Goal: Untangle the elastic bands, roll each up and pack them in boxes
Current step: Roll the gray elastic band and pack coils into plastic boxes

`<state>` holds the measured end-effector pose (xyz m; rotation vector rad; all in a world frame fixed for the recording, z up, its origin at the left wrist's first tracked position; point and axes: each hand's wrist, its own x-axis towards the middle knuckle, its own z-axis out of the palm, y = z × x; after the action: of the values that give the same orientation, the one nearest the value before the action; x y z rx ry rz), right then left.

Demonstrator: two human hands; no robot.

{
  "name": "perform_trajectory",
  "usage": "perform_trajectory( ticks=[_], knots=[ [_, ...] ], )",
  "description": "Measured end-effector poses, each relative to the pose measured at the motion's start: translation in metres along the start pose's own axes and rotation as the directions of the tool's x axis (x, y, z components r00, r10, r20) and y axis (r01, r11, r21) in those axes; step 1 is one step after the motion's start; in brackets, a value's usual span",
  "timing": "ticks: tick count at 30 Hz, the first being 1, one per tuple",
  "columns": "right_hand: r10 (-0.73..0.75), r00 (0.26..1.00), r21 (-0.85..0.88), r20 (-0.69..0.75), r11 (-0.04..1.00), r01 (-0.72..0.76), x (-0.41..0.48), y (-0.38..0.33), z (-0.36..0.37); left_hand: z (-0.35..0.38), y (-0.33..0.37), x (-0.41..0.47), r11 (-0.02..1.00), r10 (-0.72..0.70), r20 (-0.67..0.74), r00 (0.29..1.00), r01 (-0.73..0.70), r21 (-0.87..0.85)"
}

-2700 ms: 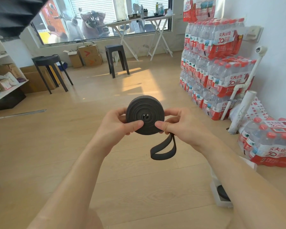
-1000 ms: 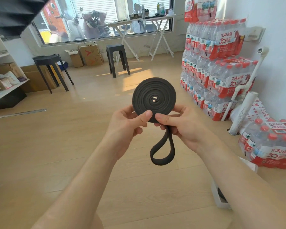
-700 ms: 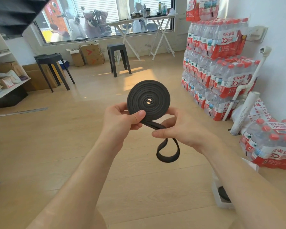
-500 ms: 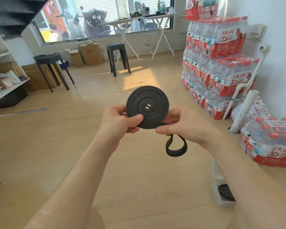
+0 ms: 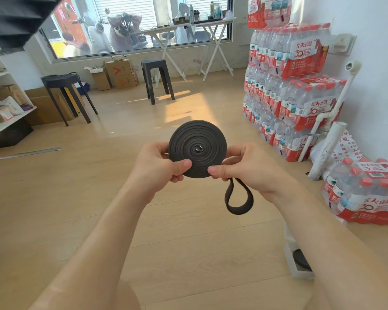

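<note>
Black elastic band (image 5: 197, 151) nearly rolled, short tail loop (image 5: 239, 199) left under the right hand (image 5: 249, 168)
Roll sits upright between both hands, flat face to camera, winding axis pointing back at the wearer. Left hand (image 5: 159, 166) pinches the lower-left rim, thumb on the face, fingers behind. Right hand pinches the lower-right rim; the tail leaves the roll on that side, runs behind its fingers and hangs straight down below the palm, so the right hand is nearer for feeding the last turns. White box (image 5: 302, 275) on the floor (image 5: 188, 242) under the right forearm, dark roll inside. A second ago the tail hung between the hands and looked longer; now shorter and shifted right
</note>
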<state>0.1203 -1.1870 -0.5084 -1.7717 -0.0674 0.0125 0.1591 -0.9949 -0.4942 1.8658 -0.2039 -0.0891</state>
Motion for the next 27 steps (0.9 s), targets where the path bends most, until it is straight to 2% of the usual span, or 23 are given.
perform_trajectory(
  ticks=[4, 9, 12, 16, 20, 24, 27],
  knots=[
    [0.017, 1.0, 0.058, 0.0, 0.998, -0.017, 0.0, 0.002, 0.004, 0.001, -0.002, -0.002, 1.0, 0.009, -0.013, 1.0, -0.009, -0.016],
    [0.029, 0.999, 0.298, -0.045, 0.955, -0.015, 0.001, 0.0, 0.007, 0.013, -0.002, -0.01, 0.948, 0.022, 0.007, 1.0, -0.019, -0.319],
    [0.03, 0.998, 0.383, -0.047, 0.924, -0.009, 0.0, -0.001, 0.011, 0.03, 0.0, -0.015, 0.936, 0.036, 0.011, 0.999, -0.03, -0.35],
    [0.02, 1.0, 0.283, -0.006, 0.959, -0.018, 0.0, 0.0, 0.014, 0.033, 0.002, -0.015, 0.938, 0.011, -0.103, 0.995, -0.046, -0.344],
    [0.038, 0.993, -0.052, 0.108, 0.998, -0.032, 0.0, -0.003, 0.007, 0.019, 0.003, -0.009, 0.952, -0.012, -0.129, 0.992, -0.028, -0.305],
    [0.041, 0.993, -0.166, 0.108, 0.986, -0.022, -0.001, -0.007, 0.0, 0.012, 0.002, -0.007, 0.956, -0.031, -0.103, 0.994, -0.001, -0.293],
    [0.053, 0.996, -0.171, 0.074, 0.985, -0.039, -0.002, -0.008, -0.006, 0.01, 0.0, -0.006, 0.955, -0.056, -0.081, 0.995, 0.03, -0.294]
  ],
)
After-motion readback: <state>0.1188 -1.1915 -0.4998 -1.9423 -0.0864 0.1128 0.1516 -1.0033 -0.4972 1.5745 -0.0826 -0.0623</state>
